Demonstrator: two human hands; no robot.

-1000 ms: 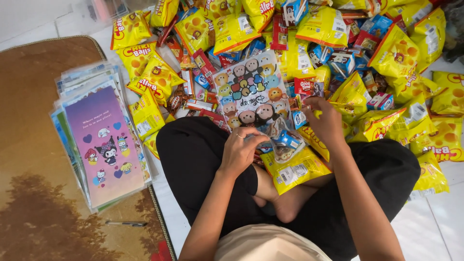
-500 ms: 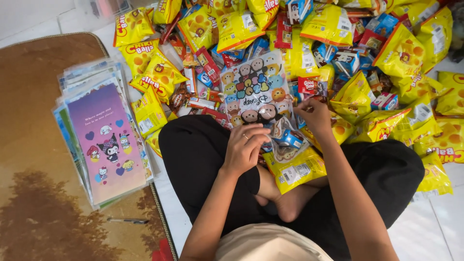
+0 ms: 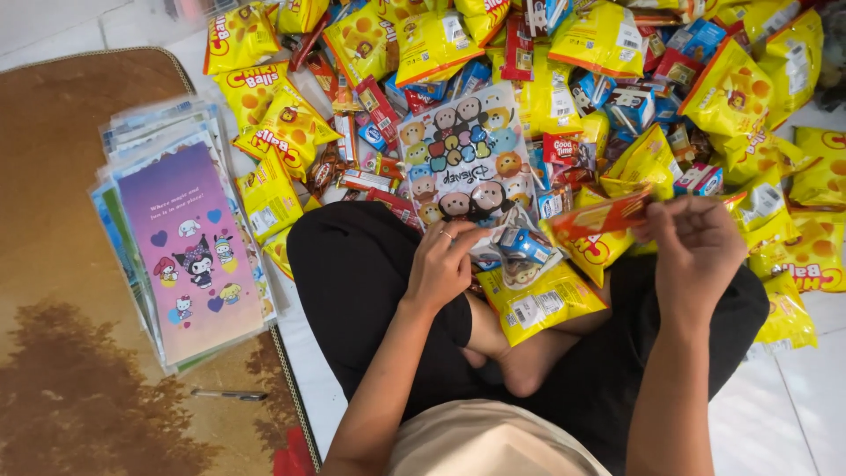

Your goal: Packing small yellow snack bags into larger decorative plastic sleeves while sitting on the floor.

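Note:
I sit cross-legged on the floor with a clear gift bag printed with cartoon faces (image 3: 458, 154) lying across my knee. My left hand (image 3: 441, 263) pinches the bag's near edge. At the bag's mouth lie a small blue box (image 3: 526, 242) and a yellow snack packet (image 3: 539, 302). My right hand (image 3: 698, 249) hovers over my right knee and grips one end of a flat red-orange wrapper (image 3: 602, 216), which points left toward the bag.
A big heap of yellow snack packets (image 3: 608, 35), red bars and blue boxes covers the floor ahead and to the right. A stack of printed bags, purple one (image 3: 192, 247) on top, rests on a brown rug (image 3: 62, 264) at left. A pen (image 3: 231, 396) lies beside it.
My right hand has come away from the heap, moving right and toward me, now gripping the red-orange wrapper. My left hand has stayed on the bag's edge.

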